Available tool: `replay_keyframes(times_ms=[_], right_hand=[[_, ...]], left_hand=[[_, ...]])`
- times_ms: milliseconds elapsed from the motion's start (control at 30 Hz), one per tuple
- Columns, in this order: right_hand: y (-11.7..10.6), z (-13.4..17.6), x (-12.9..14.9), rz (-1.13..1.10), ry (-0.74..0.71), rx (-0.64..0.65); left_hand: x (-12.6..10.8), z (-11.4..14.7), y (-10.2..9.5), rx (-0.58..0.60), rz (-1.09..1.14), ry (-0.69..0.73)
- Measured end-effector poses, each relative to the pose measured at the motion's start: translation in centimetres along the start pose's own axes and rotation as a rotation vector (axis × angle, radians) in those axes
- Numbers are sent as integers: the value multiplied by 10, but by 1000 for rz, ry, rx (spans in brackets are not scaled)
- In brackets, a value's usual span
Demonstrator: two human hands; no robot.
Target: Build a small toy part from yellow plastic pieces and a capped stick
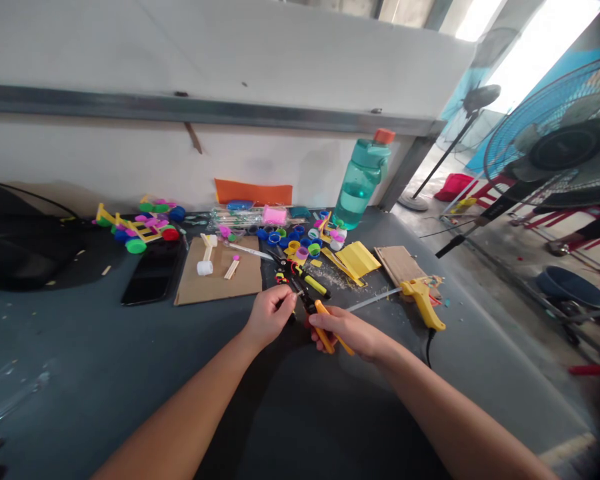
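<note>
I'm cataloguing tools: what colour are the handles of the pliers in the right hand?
The handles are yellow-orange, seen in the head view.

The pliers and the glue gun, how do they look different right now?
The pliers are gripped in the right hand, while no hand touches the glue gun. The pliers have orange handles and a black head; the glue gun's body is yellow. A black cord runs from the glue gun, but none shows on the pliers. Both are hand tools with brightly coloured grips.
</note>
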State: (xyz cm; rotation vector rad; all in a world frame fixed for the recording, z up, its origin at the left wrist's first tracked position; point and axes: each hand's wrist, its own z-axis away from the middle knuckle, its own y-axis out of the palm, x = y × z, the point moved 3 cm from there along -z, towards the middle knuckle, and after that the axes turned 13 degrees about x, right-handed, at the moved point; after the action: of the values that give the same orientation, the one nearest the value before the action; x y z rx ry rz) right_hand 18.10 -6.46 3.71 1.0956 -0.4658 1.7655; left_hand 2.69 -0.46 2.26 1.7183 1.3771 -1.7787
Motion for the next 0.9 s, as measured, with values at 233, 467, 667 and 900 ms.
replay_keyframes(times_ms=[233,467,667,900], right_hand=[[0,0,0,-7,-9,11],[0,0,1,34,-40,25],[1,-1,1,207,-47,16],[-1,-5,-3,382,-43,-68]], left_hand=[[-2,0,0,21,12,-12],[-1,-1,2,35,16,-21],[-2,-2,2,42,42,-34],[-2,-3,2,24,55,-32]])
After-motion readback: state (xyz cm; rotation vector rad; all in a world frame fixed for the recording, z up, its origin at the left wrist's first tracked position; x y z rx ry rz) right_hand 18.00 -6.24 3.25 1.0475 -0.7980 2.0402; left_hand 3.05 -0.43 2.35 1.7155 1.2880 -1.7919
